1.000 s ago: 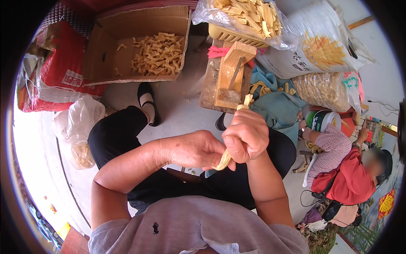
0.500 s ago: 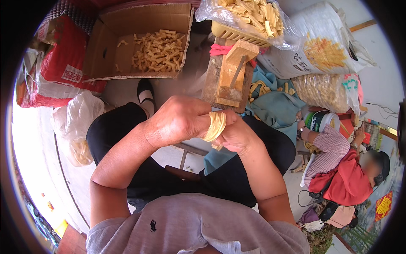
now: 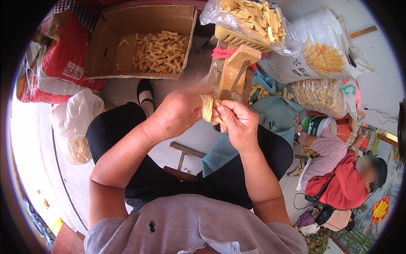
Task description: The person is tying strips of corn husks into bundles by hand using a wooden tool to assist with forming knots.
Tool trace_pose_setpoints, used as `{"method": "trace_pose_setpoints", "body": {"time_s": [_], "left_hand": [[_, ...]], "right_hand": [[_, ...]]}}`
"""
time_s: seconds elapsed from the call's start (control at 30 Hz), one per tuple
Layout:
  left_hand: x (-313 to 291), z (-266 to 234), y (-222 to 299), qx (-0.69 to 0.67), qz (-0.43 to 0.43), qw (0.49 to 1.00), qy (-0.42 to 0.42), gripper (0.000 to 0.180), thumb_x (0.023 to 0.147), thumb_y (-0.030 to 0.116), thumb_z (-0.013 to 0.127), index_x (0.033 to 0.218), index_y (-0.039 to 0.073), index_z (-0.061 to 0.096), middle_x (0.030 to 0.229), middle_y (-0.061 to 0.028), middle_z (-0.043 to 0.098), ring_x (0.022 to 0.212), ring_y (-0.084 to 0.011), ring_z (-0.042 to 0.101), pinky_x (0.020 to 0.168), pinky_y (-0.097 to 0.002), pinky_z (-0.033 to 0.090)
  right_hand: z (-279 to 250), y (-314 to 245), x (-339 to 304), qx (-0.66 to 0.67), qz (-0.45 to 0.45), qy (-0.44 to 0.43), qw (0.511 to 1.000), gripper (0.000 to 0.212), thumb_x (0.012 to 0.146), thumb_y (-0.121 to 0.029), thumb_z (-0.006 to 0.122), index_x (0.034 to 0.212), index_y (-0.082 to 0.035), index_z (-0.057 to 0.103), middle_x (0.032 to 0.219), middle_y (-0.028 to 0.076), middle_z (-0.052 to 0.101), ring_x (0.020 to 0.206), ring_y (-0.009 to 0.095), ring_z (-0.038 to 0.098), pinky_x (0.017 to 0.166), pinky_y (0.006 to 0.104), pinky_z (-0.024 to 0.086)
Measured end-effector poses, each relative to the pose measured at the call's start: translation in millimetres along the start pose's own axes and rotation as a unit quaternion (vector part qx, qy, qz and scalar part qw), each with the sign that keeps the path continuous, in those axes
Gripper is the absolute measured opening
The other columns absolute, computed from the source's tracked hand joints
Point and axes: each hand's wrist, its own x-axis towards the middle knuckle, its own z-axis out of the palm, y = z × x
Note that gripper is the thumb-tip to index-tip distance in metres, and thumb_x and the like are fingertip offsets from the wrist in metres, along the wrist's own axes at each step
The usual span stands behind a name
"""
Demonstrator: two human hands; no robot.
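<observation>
A soft, pale yellow strip (image 3: 207,107) is looped between my two hands, above my lap and in front of a wooden block stand. My left hand (image 3: 174,112) is closed, with the loop lying around its fingers; motion smears their far edge. On the other side, my right hand (image 3: 240,122) pinches the strip's end between thumb and bent fingers. Beyond my hands stands the wooden stand (image 3: 231,76), with a slanted metal bar and a pink cloth tie (image 3: 223,53). Knotted yellow pieces (image 3: 163,53) lie heaped in a cardboard box (image 3: 118,25) at the far left.
A plastic-lined yellow basket (image 3: 237,36) of flat strips stands beyond the stand. Right of it are a white sack (image 3: 292,65) and a bag of pale pieces (image 3: 319,97). Blue-green cloth (image 3: 275,112) drapes nearby. Another person in red (image 3: 342,182) sits at the right.
My right hand has turned so its thumb shows, pinching the strip. The yellow loop has shifted slightly left and up, and my left fingers are now blurred.
</observation>
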Motion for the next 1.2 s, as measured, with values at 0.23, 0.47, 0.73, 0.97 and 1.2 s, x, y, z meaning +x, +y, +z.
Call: {"method": "trace_pose_setpoints", "body": {"time_s": [0.23,0.47,0.73,0.97,1.2], "left_hand": [[-10.0,15.2,-4.4,0.190,0.036,0.981,-0.007,0.011,0.074,-0.002,0.061,0.084,-0.003,0.066,0.113,-0.0164,0.062,0.093,-0.0335,0.062,0.081,-0.0400,0.051],[-4.0,-8.2,7.6,-0.165,0.016,0.985,0.043,0.009,0.082,0.000,0.061,0.087,-0.005,0.067,0.106,-0.0136,0.063,0.095,-0.0240,0.061,0.088,-0.0348,0.048],[-5.1,-14.4,-5.3,-0.393,-0.043,0.898,0.195,0.014,0.088,0.007,0.061,0.088,-0.005,0.068,0.108,-0.0122,0.060,0.098,-0.0244,0.061,0.085,-0.0344,0.048],[2.9,-6.9,-6.0,-0.431,-0.206,0.878,0.007,0.039,0.080,0.028,0.074,0.104,0.000,0.060,0.081,-0.0079,0.063,0.062,-0.0125,0.060,0.054,-0.0225,0.048],[22.8,9.2,-8.4,-0.443,-0.207,0.872,0.035,0.017,0.087,0.014,0.065,0.096,0.001,0.059,0.075,-0.0053,0.059,0.056,-0.0095,0.052,0.050,-0.0221,0.043]], "right_hand": [[8.3,11.0,2.6,-0.398,-0.202,-0.043,0.894,0.017,0.089,-0.019,0.062,0.083,-0.003,0.061,0.063,0.012,0.060,0.055,0.031,0.058,0.050,0.0358,0.046],[-7.2,-3.1,3.7,0.095,0.146,-0.116,0.978,0.024,0.096,-0.028,0.054,0.093,-0.004,0.056,0.063,0.000,0.046,0.053,0.008,0.041,0.049,0.0232,0.034],[-13.0,-7.7,5.5,0.325,0.139,-0.088,0.931,0.022,0.096,-0.029,0.055,0.097,-0.007,0.052,0.065,-0.004,0.042,0.050,0.005,0.035,0.045,0.0207,0.026],[-14.7,-7.7,8.8,0.207,0.166,-0.005,0.964,0.023,0.093,-0.030,0.060,0.091,-0.008,0.052,0.066,-0.003,0.045,0.053,0.005,0.041,0.045,0.0196,0.030],[-42.2,-15.4,15.2,0.094,0.076,0.030,0.992,0.010,0.091,-0.012,0.060,0.095,-0.003,0.057,0.078,0.003,0.058,0.063,0.006,0.047,0.058,0.0188,0.039]]}}
